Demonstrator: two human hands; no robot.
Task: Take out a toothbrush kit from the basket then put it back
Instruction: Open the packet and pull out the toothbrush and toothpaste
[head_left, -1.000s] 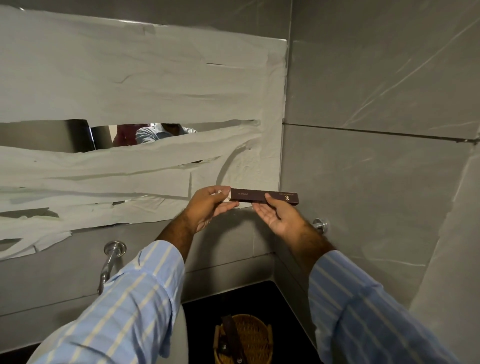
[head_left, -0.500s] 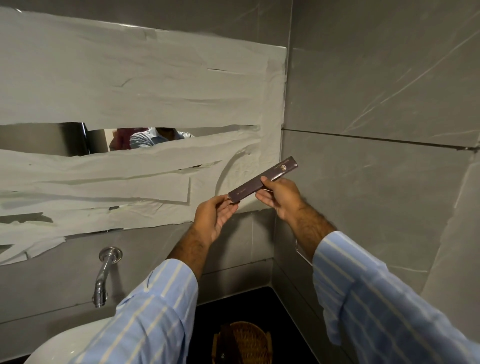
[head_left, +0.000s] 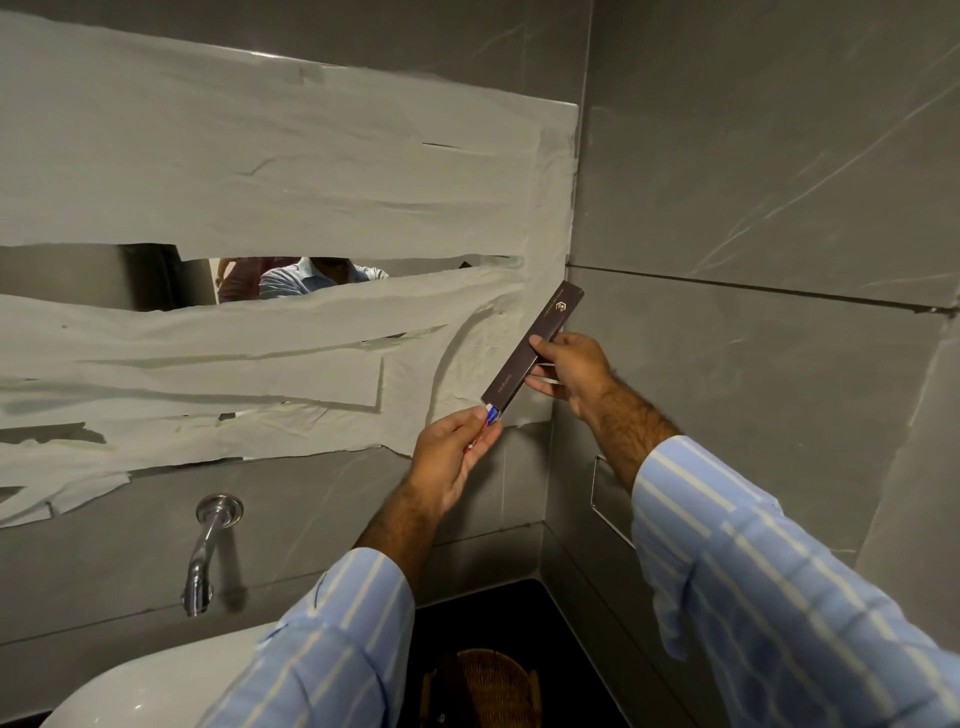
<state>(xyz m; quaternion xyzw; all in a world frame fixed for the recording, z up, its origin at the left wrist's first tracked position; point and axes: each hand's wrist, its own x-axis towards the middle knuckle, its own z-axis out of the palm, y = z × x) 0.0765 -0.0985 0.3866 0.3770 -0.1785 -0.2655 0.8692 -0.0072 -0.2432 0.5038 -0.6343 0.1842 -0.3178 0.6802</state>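
The toothbrush kit (head_left: 530, 353), a long dark brown box with gold print, is held up in front of the wall corner, tilted steeply with its logo end up. My right hand (head_left: 571, 371) grips the box at its middle. My left hand (head_left: 457, 457) is at the box's lower open end, its fingers pinched on a small red, white and blue tube (head_left: 485, 423) that sticks out of it. Far below, on the dark counter, stands the round wicker basket (head_left: 480, 686), partly cut off by the bottom edge.
A mirror covered with strips of grey paper (head_left: 260, 208) fills the wall ahead. A chrome wall tap (head_left: 205, 551) hangs over a white basin (head_left: 150, 680) at lower left. Grey tiled walls meet in a corner on the right, with a chrome holder (head_left: 608, 499).
The box went from level to steeply tilted, its right end raised. My left hand moved down to the lower end and now pinches a small tube coming out of it.
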